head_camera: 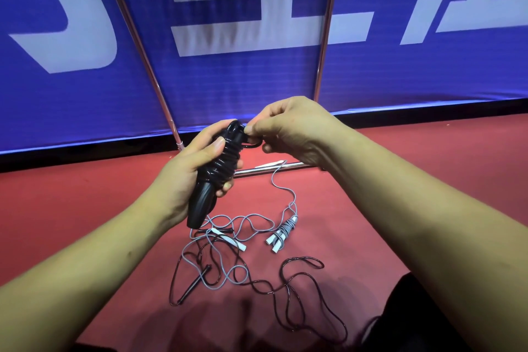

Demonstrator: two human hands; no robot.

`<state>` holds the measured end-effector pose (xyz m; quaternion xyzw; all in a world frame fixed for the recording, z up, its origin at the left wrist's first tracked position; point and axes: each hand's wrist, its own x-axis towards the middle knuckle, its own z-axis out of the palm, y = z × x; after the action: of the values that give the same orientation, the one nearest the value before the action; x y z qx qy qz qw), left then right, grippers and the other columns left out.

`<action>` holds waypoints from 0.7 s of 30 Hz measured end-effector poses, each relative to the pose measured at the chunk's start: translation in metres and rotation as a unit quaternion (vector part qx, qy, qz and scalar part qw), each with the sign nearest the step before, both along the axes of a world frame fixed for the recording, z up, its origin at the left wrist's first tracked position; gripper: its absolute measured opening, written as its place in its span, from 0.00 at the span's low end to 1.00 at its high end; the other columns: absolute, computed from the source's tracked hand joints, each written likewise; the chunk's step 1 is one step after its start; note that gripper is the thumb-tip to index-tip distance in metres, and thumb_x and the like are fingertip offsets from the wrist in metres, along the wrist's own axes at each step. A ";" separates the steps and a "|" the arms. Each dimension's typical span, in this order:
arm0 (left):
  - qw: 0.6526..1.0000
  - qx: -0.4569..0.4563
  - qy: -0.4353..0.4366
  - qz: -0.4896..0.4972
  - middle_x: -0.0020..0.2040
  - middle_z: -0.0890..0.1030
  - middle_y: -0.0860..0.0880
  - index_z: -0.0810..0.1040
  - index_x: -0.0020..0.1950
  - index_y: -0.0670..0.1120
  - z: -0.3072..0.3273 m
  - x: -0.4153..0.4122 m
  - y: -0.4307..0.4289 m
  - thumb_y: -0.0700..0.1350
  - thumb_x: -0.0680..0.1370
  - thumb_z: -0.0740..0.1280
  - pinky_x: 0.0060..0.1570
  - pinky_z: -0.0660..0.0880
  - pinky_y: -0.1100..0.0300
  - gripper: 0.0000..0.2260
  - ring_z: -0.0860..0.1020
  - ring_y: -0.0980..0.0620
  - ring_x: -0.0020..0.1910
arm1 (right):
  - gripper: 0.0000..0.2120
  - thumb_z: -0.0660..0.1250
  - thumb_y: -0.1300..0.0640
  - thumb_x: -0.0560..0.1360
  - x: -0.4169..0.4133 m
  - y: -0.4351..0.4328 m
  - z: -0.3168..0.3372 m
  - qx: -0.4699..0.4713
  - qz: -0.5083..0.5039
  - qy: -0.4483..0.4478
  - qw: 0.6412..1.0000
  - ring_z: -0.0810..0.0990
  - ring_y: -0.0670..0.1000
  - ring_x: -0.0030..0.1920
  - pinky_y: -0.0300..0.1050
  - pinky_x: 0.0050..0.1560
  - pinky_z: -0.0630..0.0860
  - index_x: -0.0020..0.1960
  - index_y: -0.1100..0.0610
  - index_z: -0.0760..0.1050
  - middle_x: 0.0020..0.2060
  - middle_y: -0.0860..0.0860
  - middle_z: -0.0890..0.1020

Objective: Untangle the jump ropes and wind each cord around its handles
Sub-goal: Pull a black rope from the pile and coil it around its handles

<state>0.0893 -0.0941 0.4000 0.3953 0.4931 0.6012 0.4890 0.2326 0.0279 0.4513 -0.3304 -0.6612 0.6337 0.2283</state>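
Left hand grips the black handles, fingers and thumb curled round the pair. The pair is held in the air above the floor, tilted, with the top leaning to the right. Black cord is wound in tight coils round the upper half of the handles; the lower ends are bare. Right hand is just right of the bundle's top, thumb and fingertips pinching a small loop of that black cord beside the handle tips. Both forearms reach in from the bottom corners.

On the red floor, below and between the hands, is the rest of the ropes. A grey bundle, grey cord wound round two white handles, lies right of centre. A loose white handle lies to its left, in a tangle of loose grey cord. One grey strand runs up from the bundle area toward a metal bar lying on the floor. A thin black handle lies lower left in the tangle. Its dark cord loops across the grey one and trails to the lower right. Cannot tell exactly which strands cross over or under.

Behind is a blue banner with big white letters, with slanted metal poles in front of it. Dark fabric is at the lower right edge.
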 end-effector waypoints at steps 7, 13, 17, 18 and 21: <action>0.995 -0.013 0.095 -0.010 0.43 0.79 0.42 0.76 0.67 0.54 0.003 -0.006 -0.002 0.48 0.75 0.64 0.28 0.71 0.59 0.19 0.75 0.48 0.33 | 0.05 0.71 0.72 0.68 -0.004 0.000 -0.002 -0.010 -0.002 -0.038 0.999 0.75 0.57 0.37 0.44 0.33 0.72 0.35 0.67 0.78 0.33 0.64 0.81; 0.986 -0.018 0.162 -0.018 0.43 0.79 0.45 0.77 0.64 0.59 0.010 -0.012 -0.004 0.49 0.75 0.64 0.30 0.72 0.59 0.18 0.73 0.45 0.39 | 0.05 0.71 0.71 0.71 -0.010 -0.006 -0.012 0.013 -0.013 0.016 1.000 0.81 0.55 0.36 0.44 0.35 0.74 0.45 0.65 0.77 0.34 0.62 0.80; 0.991 -0.004 0.135 -0.014 0.41 0.78 0.42 0.74 0.66 0.56 0.013 -0.012 -0.006 0.48 0.75 0.63 0.28 0.70 0.59 0.19 0.74 0.48 0.34 | 0.09 0.69 0.68 0.75 -0.007 -0.008 -0.012 0.066 0.030 0.024 0.997 0.79 0.48 0.34 0.40 0.34 0.71 0.55 0.64 0.79 0.35 0.58 0.82; 0.992 -0.004 0.125 -0.009 0.41 0.78 0.41 0.73 0.66 0.55 0.012 -0.013 -0.005 0.48 0.75 0.63 0.28 0.70 0.58 0.18 0.74 0.48 0.32 | 0.06 0.69 0.67 0.75 -0.006 -0.009 -0.011 0.099 0.034 0.012 0.994 0.77 0.45 0.31 0.38 0.32 0.70 0.51 0.64 0.81 0.35 0.56 0.82; 0.996 -0.012 0.091 -0.003 0.40 0.78 0.38 0.71 0.62 0.53 0.012 -0.015 -0.003 0.50 0.76 0.63 0.27 0.68 0.59 0.14 0.72 0.46 0.28 | 0.04 0.70 0.63 0.76 -0.006 -0.014 -0.012 0.138 0.001 0.020 0.990 0.73 0.44 0.26 0.36 0.29 0.68 0.43 0.61 0.79 0.35 0.57 0.82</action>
<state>0.0747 -0.0971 0.4115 0.4442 0.5415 0.5554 0.4483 0.2265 0.0139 0.4390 -0.2821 -0.7384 0.5428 0.2839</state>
